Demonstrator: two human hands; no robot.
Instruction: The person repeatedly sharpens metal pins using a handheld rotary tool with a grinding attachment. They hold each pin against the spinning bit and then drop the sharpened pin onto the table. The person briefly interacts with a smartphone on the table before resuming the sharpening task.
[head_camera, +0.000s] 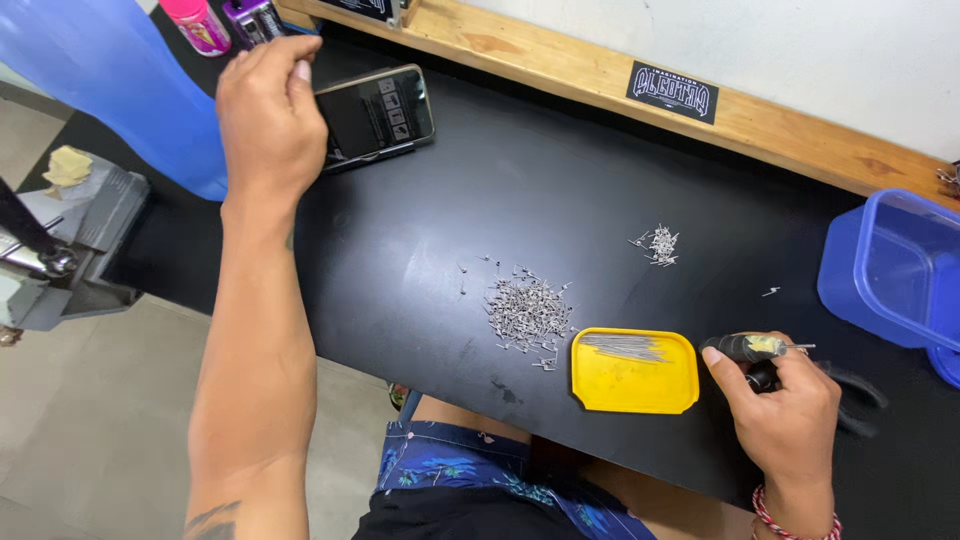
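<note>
A black tabletop with a wooden back rail stands against a white wall; grey floor below.

Black rectangular sticker with pale lettering, stuck flat on the light wooden ledge at the desk's far edge. Dark-screened smartphone lying flat at far left, touched by the left hand. Pink labelled bottle standing at top left.
</note>
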